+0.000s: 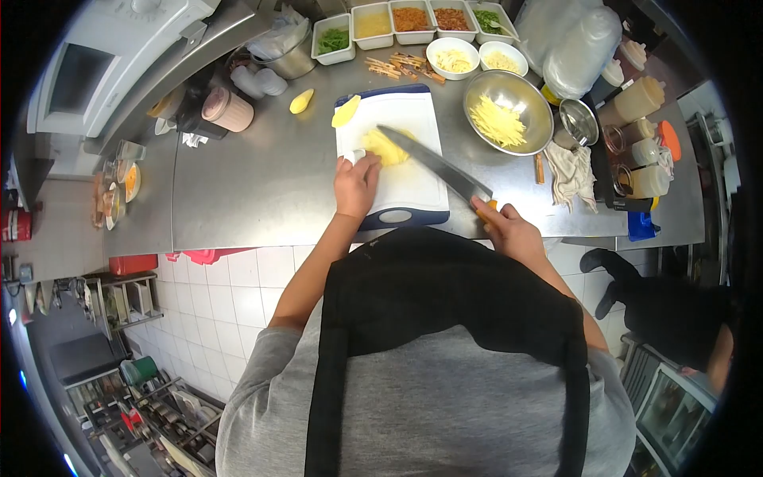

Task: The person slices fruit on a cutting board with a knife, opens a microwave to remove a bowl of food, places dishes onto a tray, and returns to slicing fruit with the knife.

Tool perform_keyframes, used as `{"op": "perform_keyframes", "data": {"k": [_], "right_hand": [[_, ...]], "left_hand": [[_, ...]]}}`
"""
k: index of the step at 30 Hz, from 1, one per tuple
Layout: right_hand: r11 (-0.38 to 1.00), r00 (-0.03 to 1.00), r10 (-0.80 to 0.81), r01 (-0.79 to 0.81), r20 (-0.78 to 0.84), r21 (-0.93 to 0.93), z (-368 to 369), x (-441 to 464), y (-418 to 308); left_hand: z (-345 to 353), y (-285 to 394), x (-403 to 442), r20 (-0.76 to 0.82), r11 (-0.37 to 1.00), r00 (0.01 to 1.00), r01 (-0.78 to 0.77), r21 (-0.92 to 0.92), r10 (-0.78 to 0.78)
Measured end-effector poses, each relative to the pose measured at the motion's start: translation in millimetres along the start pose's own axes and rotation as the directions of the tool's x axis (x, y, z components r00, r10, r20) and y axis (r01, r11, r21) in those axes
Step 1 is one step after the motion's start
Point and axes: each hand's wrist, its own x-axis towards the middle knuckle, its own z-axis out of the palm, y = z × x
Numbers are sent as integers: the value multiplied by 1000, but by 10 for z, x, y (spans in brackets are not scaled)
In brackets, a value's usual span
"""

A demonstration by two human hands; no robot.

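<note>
A large chef's knife [433, 167] is in my right hand [515, 232], whose fingers wrap round its orange handle. Its blade slants up and left, the tip over a pile of yellow strips [387, 148], perhaps potato. The pile lies on a white cutting board [413, 187] with dark blue ends. My left hand [357, 186] rests on the board with bent fingers beside the pile; something small and white [354, 155] shows at its fingertips, and what it holds is unclear. Near the board's upper left corner lies a flat yellow piece [346, 111].
Another yellow piece [302, 101] lies left of the board. A steel bowl [540, 103] holding yellow strips stands to the right. White tubs [334, 57] and small bowls [453, 73] line the back. Squeeze bottles [640, 99] stand right, near a cloth [571, 176]. Another person [675, 310] is at lower right.
</note>
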Motion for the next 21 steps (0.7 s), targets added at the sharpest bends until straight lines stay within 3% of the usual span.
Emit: {"op": "perform_keyframes", "data": {"k": [14, 21], "right_hand": [[992, 998, -55, 58, 28, -116, -94, 13, -79], [987, 997, -71, 74, 25, -145, -84, 8, -93]], "left_hand": [[22, -71, -12, -45, 990, 996, 85, 114, -80], [20, -64, -4, -67, 992, 993, 106, 72, -101]]}}
